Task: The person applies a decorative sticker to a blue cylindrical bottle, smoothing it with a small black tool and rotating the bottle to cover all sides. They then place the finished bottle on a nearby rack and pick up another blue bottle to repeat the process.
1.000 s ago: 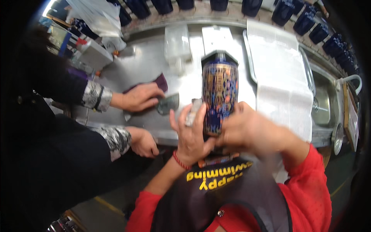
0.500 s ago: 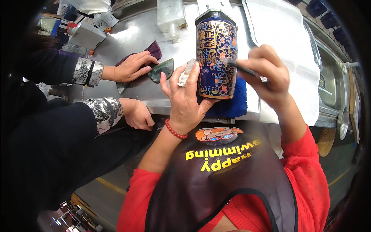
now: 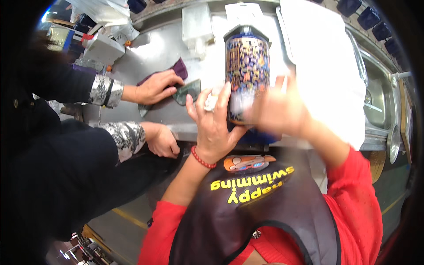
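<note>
A dark blue bottle [image 3: 247, 62] with gold and floral decoration stretches away from me over the table. My left hand [image 3: 214, 126], with a red bead bracelet on its wrist, grips the bottle's left side and near end. A small whitish wad [image 3: 210, 103] sits among its fingers. Across the lower right of the bottle is my right hand [image 3: 285, 108], smeared by motion, so its fingers and anything in them cannot be made out. A pale blur covers the bottle's lower part beside it. Beneath the near end, some blue cloth [image 3: 260, 137] shows.
At left, a co-worker's hand [image 3: 157, 87] rests by a dark green piece [image 3: 189, 92] and a purple cloth [image 3: 180, 68]; their other hand [image 3: 162, 140] is near the table edge. A clear container [image 3: 196, 26] stands behind, white sheets [image 3: 327, 66] and a sink [image 3: 380, 106] right.
My right hand has moved down and left along the bottle and is now blurred. Earlier it held a dark-handled tool against the bottle's middle. My left hand still grips the bottle.
</note>
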